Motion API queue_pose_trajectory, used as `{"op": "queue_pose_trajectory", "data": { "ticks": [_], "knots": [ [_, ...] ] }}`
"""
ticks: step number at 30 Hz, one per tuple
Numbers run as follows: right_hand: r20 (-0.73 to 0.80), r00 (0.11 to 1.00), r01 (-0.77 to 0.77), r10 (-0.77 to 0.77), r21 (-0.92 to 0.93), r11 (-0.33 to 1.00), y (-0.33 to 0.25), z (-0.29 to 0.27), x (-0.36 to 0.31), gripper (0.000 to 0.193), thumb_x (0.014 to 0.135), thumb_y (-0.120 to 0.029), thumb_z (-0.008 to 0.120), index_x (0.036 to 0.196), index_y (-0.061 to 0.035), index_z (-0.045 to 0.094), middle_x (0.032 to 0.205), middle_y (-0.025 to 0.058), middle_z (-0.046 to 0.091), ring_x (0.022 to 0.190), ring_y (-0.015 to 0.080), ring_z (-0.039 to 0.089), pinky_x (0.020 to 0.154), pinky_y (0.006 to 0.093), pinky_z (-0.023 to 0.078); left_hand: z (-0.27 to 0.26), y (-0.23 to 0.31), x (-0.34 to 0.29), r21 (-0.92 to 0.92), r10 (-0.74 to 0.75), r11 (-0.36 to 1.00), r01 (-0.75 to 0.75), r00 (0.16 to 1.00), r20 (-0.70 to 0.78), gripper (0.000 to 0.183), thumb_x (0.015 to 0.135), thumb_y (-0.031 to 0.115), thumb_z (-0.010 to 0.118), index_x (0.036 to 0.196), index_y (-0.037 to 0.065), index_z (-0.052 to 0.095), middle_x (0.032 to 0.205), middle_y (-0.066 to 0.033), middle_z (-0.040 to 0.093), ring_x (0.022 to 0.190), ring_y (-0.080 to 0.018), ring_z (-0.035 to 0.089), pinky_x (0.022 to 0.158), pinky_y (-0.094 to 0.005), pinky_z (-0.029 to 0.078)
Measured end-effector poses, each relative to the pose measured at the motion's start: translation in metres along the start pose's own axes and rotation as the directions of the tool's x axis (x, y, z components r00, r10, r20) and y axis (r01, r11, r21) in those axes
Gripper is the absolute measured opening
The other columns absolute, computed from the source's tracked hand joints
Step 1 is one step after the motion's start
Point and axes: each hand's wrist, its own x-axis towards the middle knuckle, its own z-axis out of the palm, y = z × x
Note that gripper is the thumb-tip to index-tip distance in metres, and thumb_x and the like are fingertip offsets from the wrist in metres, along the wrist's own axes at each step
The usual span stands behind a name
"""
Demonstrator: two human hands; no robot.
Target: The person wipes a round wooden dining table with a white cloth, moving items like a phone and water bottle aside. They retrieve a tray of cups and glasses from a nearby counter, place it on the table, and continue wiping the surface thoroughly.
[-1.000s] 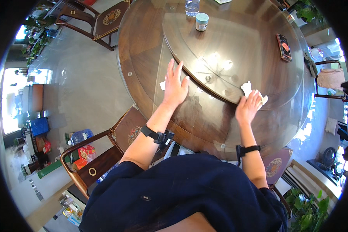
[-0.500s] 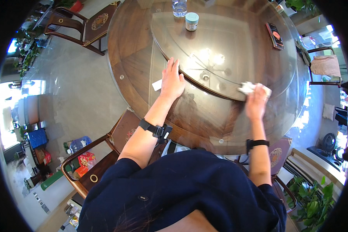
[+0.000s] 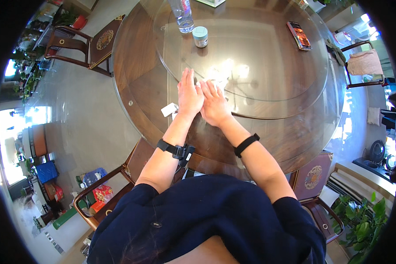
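Covering a white tissue (image 3: 217,81) at five o'clock from the lidded jar (image 3: 200,37), the right hand (image 3: 214,103) is lying flat, grip unclenched; beside it, the left hand (image 3: 190,97) is extending straight fingers, grip likewise unclenched.

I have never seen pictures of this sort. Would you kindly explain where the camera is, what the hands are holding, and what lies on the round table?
There is no machine here: a person works bare-handed. The view is from a wide fisheye camera on the head, looking down, so straight edges bend. Both wrists wear black straps.

The left hand and right hand are close together, fingers stretched forward, over the near edge of the raised round centre of the table. A little white cloth or tissue shows by the right fingers; how it is held is hidden.

Beyond the hands stand a clear bottle and a pale-lidded jar. A flat dark item with an orange picture lies farther right.
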Motion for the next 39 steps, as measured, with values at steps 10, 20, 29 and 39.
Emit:
{"op": "queue_pose_trajectory", "data": {
  "ticks": [10,20,29,39],
  "knots": [
    [-0.223,0.806,-0.592,0.549,-0.316,0.742,0.252,-0.109,-0.133,0.058,0.096,-0.022,0.039,0.152,-0.0069,0.030,0.157,0.0195,0.029,0.147,0.0353,0.022,0.120,0.0494,0.017,-0.003,-0.010,0.017,0.389,-0.107,0.921,0.004,0.964,0.244,0.085,0.085,0.037,0.069,0.150,0.001,0.028,0.160,-0.0209,0.018,0.148,-0.0339,0.020,0.118,-0.0547,0.017],
    [-0.118,0.945,-0.323,0.306,-0.502,0.802,0.168,-0.052,0.015,0.047,0.096,-0.027,0.041,0.130,0.0017,0.057,0.147,0.0205,0.043,0.144,0.0378,0.027,0.119,0.0519,0.019,0.006,0.008,0.007,0.448,-0.057,0.892,-0.054,0.971,0.231,0.085,0.082,0.042,0.071,0.144,-0.005,0.037,0.155,-0.0257,0.027,0.146,-0.0357,0.025,0.118,-0.0506,0.019],
    [0.153,0.979,0.135,-0.133,-0.002,0.991,0.054,-0.047,-0.009,0.057,0.094,-0.023,0.050,0.147,-0.0067,0.039,0.155,0.0158,0.035,0.144,0.0327,0.030,0.120,0.0471,0.020,-0.013,-0.001,0.016,0.168,-0.136,0.980,0.107,0.975,0.173,0.061,0.081,0.013,0.056,0.140,0.002,0.045,0.149,-0.0162,0.042,0.141,-0.0280,0.036,0.118,-0.0554,0.018],
    [-0.102,0.882,-0.468,0.459,-0.281,0.838,0.240,-0.115,-0.104,0.058,0.100,-0.025,0.040,0.155,-0.0103,0.025,0.161,0.0148,0.022,0.149,0.0341,0.018,0.121,0.0484,0.015,-0.038,-0.011,0.009,0.029,-0.120,0.992,0.121,0.993,-0.019,0.057,0.087,0.017,0.059,0.139,-0.001,0.044,0.152,-0.0227,0.033,0.144,-0.0376,0.027,0.118,-0.0538,0.017]
  ]
}}
